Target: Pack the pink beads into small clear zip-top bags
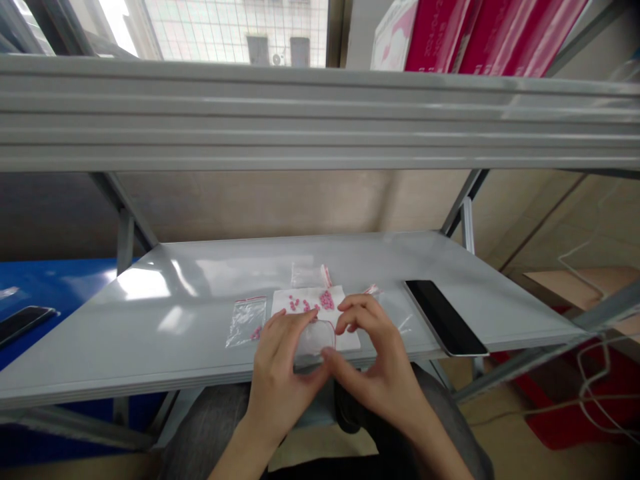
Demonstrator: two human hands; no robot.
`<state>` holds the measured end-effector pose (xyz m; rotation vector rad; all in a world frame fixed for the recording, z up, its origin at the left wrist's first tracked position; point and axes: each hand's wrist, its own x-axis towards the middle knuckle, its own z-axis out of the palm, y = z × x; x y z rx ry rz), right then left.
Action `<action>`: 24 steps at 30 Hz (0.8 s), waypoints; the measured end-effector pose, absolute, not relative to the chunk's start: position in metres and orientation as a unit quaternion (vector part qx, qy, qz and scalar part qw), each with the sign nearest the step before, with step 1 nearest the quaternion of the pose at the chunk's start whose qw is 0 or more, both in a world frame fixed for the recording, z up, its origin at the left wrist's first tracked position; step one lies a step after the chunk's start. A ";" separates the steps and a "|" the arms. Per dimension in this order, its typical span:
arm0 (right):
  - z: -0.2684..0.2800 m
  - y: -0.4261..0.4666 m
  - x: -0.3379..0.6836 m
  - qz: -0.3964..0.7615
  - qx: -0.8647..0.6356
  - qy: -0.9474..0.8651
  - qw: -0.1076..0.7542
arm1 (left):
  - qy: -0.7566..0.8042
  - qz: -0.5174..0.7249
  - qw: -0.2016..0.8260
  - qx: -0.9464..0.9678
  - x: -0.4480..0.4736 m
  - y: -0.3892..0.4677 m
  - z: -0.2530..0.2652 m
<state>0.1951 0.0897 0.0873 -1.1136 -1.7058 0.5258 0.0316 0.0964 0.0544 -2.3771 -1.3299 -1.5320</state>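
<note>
A small clear zip bag [314, 339] with a reddish edge is held between my hands near the table's front edge. My left hand [284, 367] curls round its left side, fingers at the top and thumb below. At the bag's right edge, my right hand [373, 353] has its thumb and bent fingertips on it. Just behind lies a white sheet [349, 341], with pink beads [327, 300] clustered at its right and several more scattered leftward. To the left, another zip bag [247, 321] holds a few pink pieces. Behind the sheet lies a flat clear bag [307, 275].
A dark-screened tablet or phone [445, 317] lies right of my hands on the grey table [200, 320]. Partly behind my right hand is another clear bag [400, 320]. A grey shelf beam [320, 120] crosses above, with red boxes [480, 37] on it.
</note>
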 end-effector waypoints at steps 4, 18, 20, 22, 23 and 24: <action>0.082 0.088 0.189 0.175 -0.444 -0.758 0.444 | -0.427 -0.485 0.028 -0.763 0.031 0.097 0.053; 0.076 0.097 0.183 0.407 -0.361 -0.683 0.488 | -0.443 -0.514 -0.070 -0.731 0.036 0.096 0.060; 0.074 0.097 0.183 0.420 -0.360 -0.673 0.491 | -0.445 -0.516 -0.064 -0.730 0.036 0.096 0.060; 0.074 0.097 0.185 0.424 -0.370 -0.667 0.488 | -0.446 -0.514 -0.040 -0.731 0.037 0.096 0.058; 0.074 0.097 0.185 0.424 -0.373 -0.669 0.482 | -0.445 -0.511 -0.025 -0.734 0.037 0.096 0.057; 0.075 0.096 0.186 0.424 -0.372 -0.676 0.475 | -0.445 -0.507 -0.013 -0.738 0.037 0.096 0.055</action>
